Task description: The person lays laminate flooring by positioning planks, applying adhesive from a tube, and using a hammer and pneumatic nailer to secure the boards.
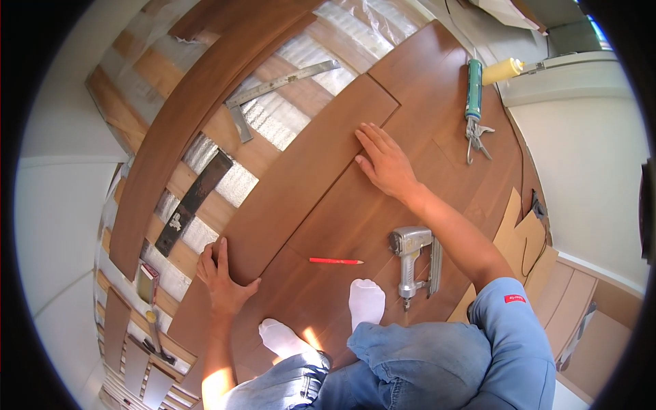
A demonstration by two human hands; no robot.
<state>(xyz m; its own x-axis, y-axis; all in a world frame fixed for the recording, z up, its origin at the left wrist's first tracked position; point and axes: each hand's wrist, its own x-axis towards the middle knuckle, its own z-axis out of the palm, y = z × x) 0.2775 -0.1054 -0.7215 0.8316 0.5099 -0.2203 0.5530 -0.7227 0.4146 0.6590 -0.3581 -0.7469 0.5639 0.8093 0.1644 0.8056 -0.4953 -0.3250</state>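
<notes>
At the far left, a small red-and-white box (147,282) and a hammer (158,352) lie on the open subfloor. Wooden battens (256,158) cross this area, with silver foil (279,126) between them. A long loose plank (164,157) lies across the battens. To its right is a flat black bar (195,201).

The left hand (229,280) is at the near part of the brown floorboard (311,164). Its fingers are spread at the outer edge, with the thumb set wide toward the seam. Farther up, a metal square (283,82) lies over the battens. The floorboard lies between the open subfloor and the laid flooring (342,225), alongside the seam.

A red pencil (336,261) rests on the laid flooring near the feet, which wear white socks (367,301). The right hand (389,164) lies flat at the seam: fingers extended close together on the floorboard, thumb apart. Below the right forearm is a silver nail gun (413,263).

At the far right lie a caulking gun (473,96) with a green cartridge, a yellow bottle (502,70) beside it, and cardboard (540,249).
</notes>
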